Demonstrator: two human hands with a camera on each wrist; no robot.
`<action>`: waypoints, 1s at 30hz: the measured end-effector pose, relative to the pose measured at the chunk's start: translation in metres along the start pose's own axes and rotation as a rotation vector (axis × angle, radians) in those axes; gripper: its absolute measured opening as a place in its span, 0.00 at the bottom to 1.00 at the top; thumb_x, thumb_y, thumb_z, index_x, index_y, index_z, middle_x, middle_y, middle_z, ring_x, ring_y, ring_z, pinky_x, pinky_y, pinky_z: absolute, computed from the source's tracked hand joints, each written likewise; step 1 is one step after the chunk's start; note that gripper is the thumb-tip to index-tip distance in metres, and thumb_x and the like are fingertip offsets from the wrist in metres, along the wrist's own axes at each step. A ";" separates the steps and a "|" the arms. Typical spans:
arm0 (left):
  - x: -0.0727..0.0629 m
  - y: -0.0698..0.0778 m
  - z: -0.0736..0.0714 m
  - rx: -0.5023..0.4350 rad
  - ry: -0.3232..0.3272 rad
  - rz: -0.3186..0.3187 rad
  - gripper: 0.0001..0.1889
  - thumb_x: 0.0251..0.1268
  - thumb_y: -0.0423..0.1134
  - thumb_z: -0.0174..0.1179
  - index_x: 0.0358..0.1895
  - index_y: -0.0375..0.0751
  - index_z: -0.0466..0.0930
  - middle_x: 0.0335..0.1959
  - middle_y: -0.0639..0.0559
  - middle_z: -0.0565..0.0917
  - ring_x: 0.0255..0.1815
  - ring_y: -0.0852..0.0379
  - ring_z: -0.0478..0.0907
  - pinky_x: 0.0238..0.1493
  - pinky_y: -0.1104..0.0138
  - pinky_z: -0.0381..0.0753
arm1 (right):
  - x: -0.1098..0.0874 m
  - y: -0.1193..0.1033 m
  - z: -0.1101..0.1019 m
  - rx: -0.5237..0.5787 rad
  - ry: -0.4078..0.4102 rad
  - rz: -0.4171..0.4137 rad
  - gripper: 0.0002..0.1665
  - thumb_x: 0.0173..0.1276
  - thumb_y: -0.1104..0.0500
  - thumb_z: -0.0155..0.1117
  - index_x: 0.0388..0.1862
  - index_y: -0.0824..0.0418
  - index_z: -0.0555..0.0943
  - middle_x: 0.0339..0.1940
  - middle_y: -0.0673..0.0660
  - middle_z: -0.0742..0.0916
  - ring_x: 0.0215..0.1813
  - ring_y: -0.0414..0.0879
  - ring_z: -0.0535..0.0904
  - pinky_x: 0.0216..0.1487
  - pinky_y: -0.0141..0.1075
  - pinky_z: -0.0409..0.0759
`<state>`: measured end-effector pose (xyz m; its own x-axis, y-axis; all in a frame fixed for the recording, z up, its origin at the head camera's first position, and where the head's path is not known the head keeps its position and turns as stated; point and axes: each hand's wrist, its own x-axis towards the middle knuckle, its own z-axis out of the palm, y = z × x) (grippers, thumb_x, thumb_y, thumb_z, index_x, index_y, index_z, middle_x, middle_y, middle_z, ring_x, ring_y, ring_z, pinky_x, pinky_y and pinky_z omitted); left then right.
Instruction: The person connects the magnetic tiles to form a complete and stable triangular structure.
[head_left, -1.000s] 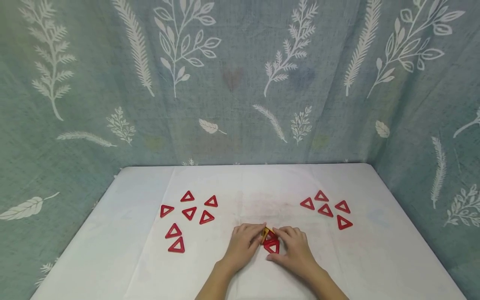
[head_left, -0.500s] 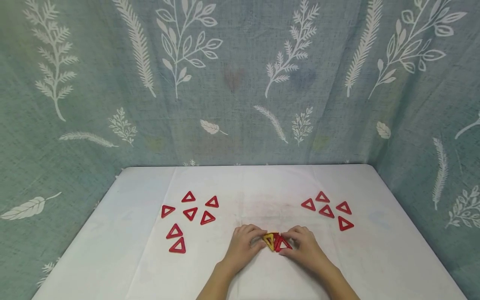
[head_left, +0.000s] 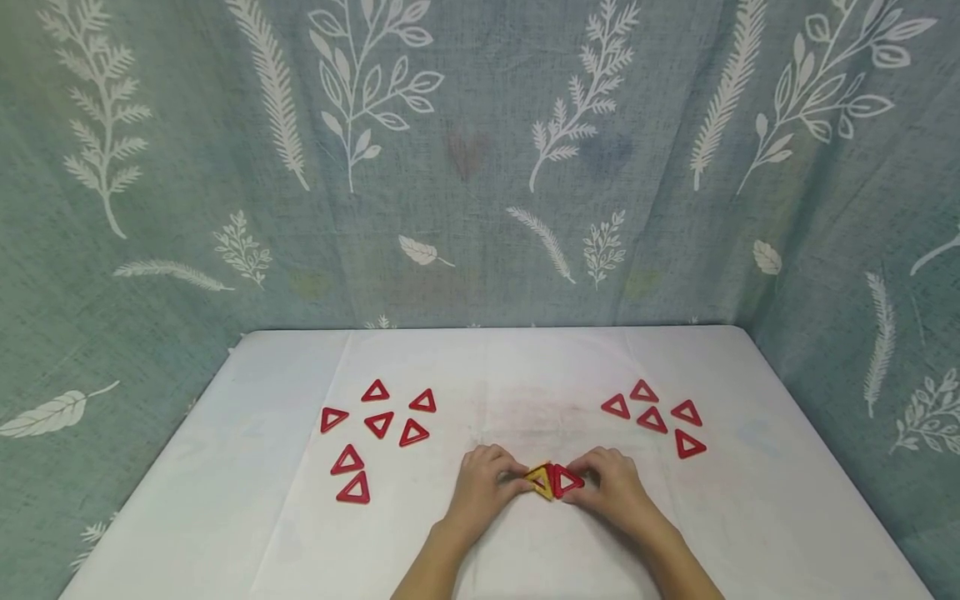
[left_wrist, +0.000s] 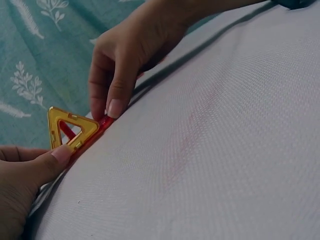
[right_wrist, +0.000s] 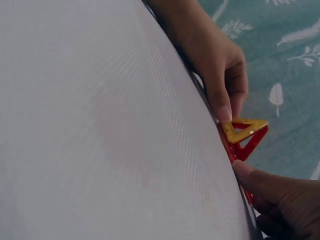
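White table with rounded far corners and faint reddish stains beyond its middle. On its left half, seven red triangles with hollow centres lie flat and scattered, the two nearest ones close together. On the right half, five loose triangles of the same kind form a smaller bunch. Behind and to both sides hangs a grey-green curtain, printed with white sprigs, feathers and leaves, plus one faint reddish heart
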<state>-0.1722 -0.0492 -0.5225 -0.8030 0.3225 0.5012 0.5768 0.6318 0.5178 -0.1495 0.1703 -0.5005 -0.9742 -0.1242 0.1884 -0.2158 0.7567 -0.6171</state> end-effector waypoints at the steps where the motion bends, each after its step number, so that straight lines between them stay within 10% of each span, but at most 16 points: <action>1: 0.000 0.000 -0.001 -0.001 -0.004 -0.007 0.12 0.41 0.49 0.72 0.30 0.52 0.85 0.29 0.65 0.77 0.36 0.64 0.71 0.44 0.65 0.68 | 0.001 -0.001 -0.001 -0.001 -0.008 0.015 0.19 0.39 0.52 0.81 0.33 0.51 0.84 0.31 0.43 0.83 0.37 0.40 0.72 0.44 0.41 0.65; 30: 0.001 0.001 -0.003 0.000 -0.026 -0.019 0.11 0.41 0.49 0.72 0.29 0.52 0.85 0.28 0.66 0.76 0.36 0.64 0.71 0.47 0.62 0.69 | 0.000 0.009 0.009 0.330 0.050 -0.065 0.17 0.46 0.57 0.77 0.36 0.58 0.83 0.32 0.48 0.86 0.32 0.34 0.79 0.36 0.29 0.78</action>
<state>-0.1719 -0.0505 -0.5199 -0.8176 0.3286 0.4728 0.5612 0.6382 0.5270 -0.1523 0.1710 -0.5128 -0.9549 -0.1275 0.2682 -0.2955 0.4986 -0.8149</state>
